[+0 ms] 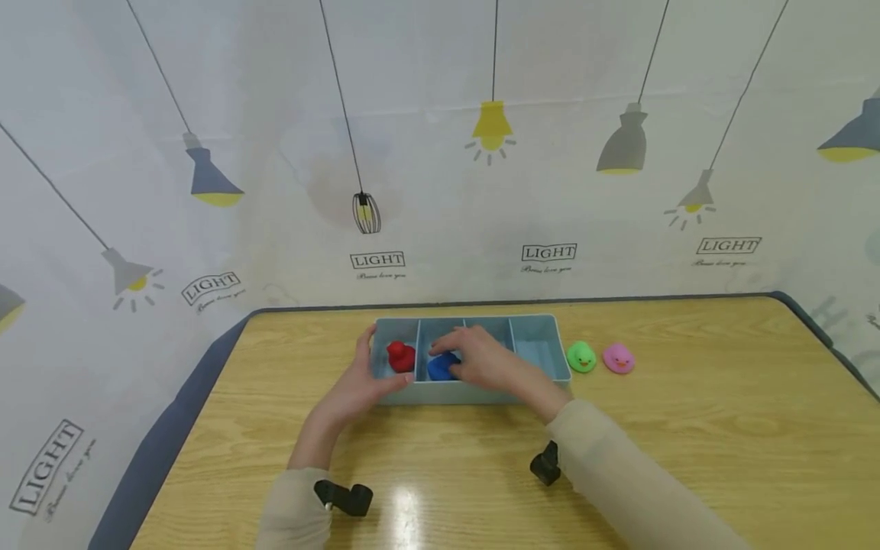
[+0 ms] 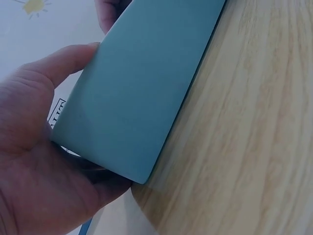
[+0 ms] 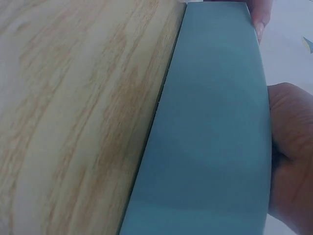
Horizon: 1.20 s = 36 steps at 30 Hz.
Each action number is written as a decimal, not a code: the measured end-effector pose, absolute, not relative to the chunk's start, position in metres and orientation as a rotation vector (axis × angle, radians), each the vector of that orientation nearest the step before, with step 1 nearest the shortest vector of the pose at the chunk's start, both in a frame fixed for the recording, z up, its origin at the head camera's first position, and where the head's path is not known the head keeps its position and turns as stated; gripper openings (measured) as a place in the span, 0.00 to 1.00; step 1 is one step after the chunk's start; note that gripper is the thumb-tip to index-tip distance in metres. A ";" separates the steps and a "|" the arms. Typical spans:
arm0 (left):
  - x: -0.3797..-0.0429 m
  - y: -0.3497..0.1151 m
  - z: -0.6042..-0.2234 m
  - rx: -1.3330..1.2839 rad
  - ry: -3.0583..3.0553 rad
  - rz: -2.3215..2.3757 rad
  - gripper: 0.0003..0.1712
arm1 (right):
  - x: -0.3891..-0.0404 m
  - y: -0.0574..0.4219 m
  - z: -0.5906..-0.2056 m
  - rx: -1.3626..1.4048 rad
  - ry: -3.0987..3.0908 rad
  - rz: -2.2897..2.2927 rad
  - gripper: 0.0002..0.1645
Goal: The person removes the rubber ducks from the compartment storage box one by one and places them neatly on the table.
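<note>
A pale blue box (image 1: 454, 393) with a row of compartments stands on the table. My left hand (image 1: 354, 389) grips its left end, the thumb on the front rim and the fingers at the end wall; the left wrist view shows this hand (image 2: 44, 132) close up. A red rubber duck (image 1: 401, 357) sits in the leftmost compartment. In the compartment beside it is a blue rubber duck (image 1: 441, 367), partly covered by my right hand (image 1: 484, 359), whose thumb and fingers curl round it. In the right wrist view, the box wall hides the right hand's (image 3: 291, 152) fingertips.
Right of the box, a green rubber duck (image 1: 581, 357) and a pink rubber duck (image 1: 619, 358) sit on the wooden table (image 1: 454, 466). Behind the table hangs a white cloth (image 1: 440, 214) printed with lamps.
</note>
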<state>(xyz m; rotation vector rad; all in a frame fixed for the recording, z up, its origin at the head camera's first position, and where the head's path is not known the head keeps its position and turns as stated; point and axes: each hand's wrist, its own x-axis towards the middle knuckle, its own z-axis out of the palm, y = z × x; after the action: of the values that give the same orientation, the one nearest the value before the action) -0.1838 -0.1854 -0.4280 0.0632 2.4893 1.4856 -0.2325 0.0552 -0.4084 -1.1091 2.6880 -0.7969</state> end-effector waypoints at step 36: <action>-0.182 -0.186 -0.429 0.118 2.486 1.471 0.63 | -0.231 0.055 -0.415 -1.128 2.720 -0.959 0.13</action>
<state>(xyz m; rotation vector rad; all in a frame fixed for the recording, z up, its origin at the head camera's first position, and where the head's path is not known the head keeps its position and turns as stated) -0.1823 -0.1860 -0.4290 0.1182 2.4863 1.4713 -0.2308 0.0555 -0.4145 -1.1284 2.7199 -0.9595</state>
